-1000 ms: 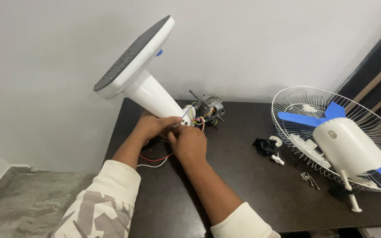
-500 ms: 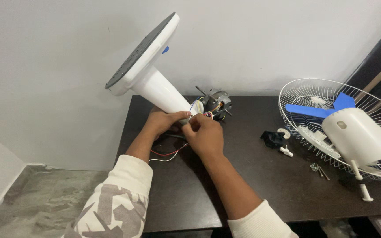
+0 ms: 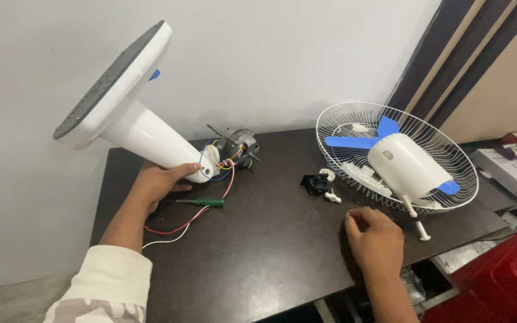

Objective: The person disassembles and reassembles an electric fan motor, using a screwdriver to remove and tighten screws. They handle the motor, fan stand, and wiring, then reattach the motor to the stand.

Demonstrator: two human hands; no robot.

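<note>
Right hand off the wiring; left hand alone holds the fan stand.

Left hand [image 3: 161,182] grips the white fan stand [image 3: 128,113] at its neck, base tilted up toward the wall, motor [image 3: 236,145] and wires at its lower end. Right hand [image 3: 373,237], earlier at the wires, now rests loosely curled on the dark table [image 3: 270,251] near the fan guard [image 3: 354,125]. A green screwdriver [image 3: 201,203] lies beside the left hand.

We see the left hand [image 3: 161,182] raised off the surface, fingers curled in a grip, thumb forward, forearm stretched out from a pale sleeve. The right hand [image 3: 375,236] lies low, knuckles up, fingers bent under, forearm bare.
</note>
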